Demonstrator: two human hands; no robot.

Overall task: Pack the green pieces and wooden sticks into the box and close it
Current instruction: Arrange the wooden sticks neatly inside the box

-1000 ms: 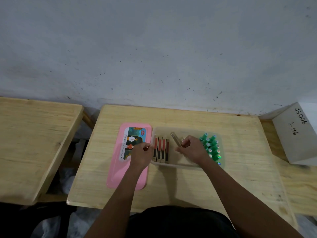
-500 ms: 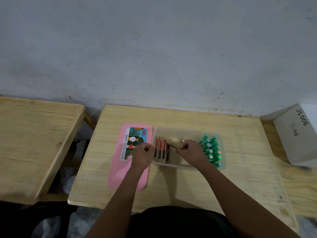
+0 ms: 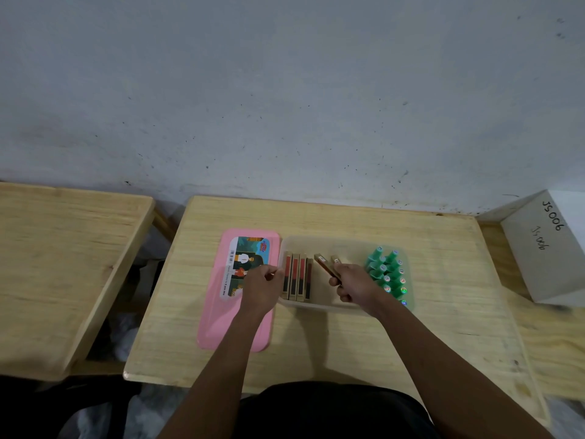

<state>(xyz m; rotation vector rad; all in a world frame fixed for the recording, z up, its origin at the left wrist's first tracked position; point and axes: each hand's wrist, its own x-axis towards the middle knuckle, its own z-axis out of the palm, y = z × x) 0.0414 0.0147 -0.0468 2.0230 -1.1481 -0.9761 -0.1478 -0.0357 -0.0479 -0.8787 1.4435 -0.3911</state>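
A translucent box (image 3: 335, 243) stands open in the middle of the wooden table. Several wooden sticks (image 3: 296, 277) with red and dark faces lie side by side at its left end. Several green pieces (image 3: 386, 274) stand packed at its right end. My right hand (image 3: 354, 286) is inside the box, shut on wooden sticks (image 3: 325, 265) that point up and to the left. My left hand (image 3: 262, 285) rests at the box's left wall, fingers curled against the rim. The pink lid (image 3: 221, 305) with a picture label lies flat left of the box.
The table's front edge (image 3: 190, 380) runs near my body. A second wooden table (image 3: 57, 264) stands to the left across a gap. A white carton (image 3: 544, 248) marked with handwriting sits at the right, against the wall.
My right hand has drawn back to the right with the sticks, which now tilt up and left. One more stick lies in the row at the box's left end. My left hand stays put.
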